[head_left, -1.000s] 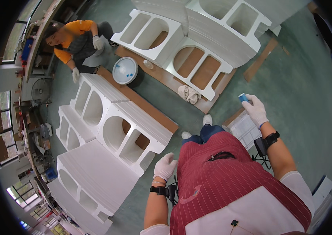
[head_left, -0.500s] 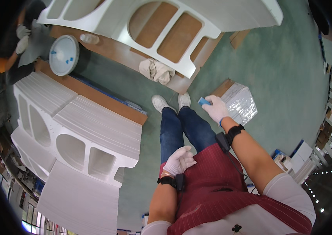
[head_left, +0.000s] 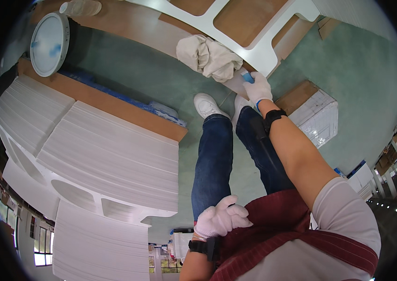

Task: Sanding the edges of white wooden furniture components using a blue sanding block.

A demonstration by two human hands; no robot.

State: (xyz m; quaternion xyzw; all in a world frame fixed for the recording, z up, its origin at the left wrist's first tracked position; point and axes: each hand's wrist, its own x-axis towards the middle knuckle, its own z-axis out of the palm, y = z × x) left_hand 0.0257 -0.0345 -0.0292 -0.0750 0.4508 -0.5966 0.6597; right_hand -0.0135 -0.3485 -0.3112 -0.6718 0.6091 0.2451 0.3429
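My right hand, in a white knit glove, is closed around a small blue object with a pale end; its kind I cannot make out. The hand is at the near corner of a brown board-topped surface, just below the edge of a white panel with large cut-outs. Left of it lies a crumpled cream cloth. My gloved left hand hangs in front of my red apron, its fingers loosely bent and apart, with nothing in them.
On the left stand stacked white panels with openings, beside a brown board edge. A round white lid and a clear bottle are at the far left. Right of my feet, a wrapped cardboard box sits on the green floor.
My right hand has moved forward from beside the box to the panel's near corner, still holding the blue object. The view has shifted forward, and the left hand stays low by the apron.
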